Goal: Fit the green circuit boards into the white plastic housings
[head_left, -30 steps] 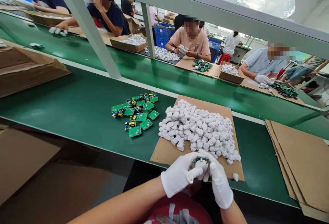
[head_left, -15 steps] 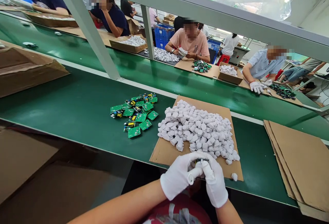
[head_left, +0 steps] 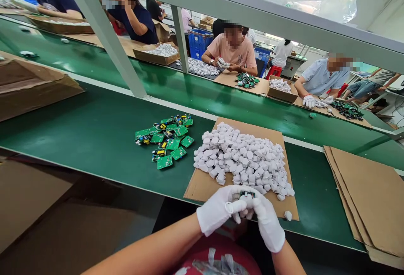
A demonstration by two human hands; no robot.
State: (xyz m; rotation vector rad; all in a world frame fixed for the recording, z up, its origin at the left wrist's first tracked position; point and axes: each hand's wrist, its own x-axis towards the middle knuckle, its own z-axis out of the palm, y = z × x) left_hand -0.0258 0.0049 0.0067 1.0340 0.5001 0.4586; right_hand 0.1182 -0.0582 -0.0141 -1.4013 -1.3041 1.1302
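Your hands are right at the near edge of the green worktop (head_left: 78, 128), with the cardboard sheet (head_left: 199, 186) just beyond them. Green surface shows between that sheet and the circuit boards (head_left: 172, 144) on the left; on the right, a strip of it separates the sheet from the cardboard stack (head_left: 369, 195). The pale rail (head_left: 195, 113) marks the far side, with the belt (head_left: 208, 102) behind.

And here's the change: half a second ago your right thumb covered the work; now your gloved right hand (head_left: 268, 220) has swung outward, and the held board (head_left: 247, 193) and white part (head_left: 248, 201) show between your fingers. Your gloved left hand (head_left: 219, 207) grasps the pair from the other side, your right fingers closed on them too. Across the way, a co-worker's glove (head_left: 309, 101) has drawn back, and a green piece (head_left: 312, 115) now lies on the belt.

Count them: one board and one white part in your grip, one loose white piece (head_left: 288, 215) at the sheet's near-right corner. The white heap (head_left: 243, 157) is too crowded to count; the boards overlap, more than ten visible.
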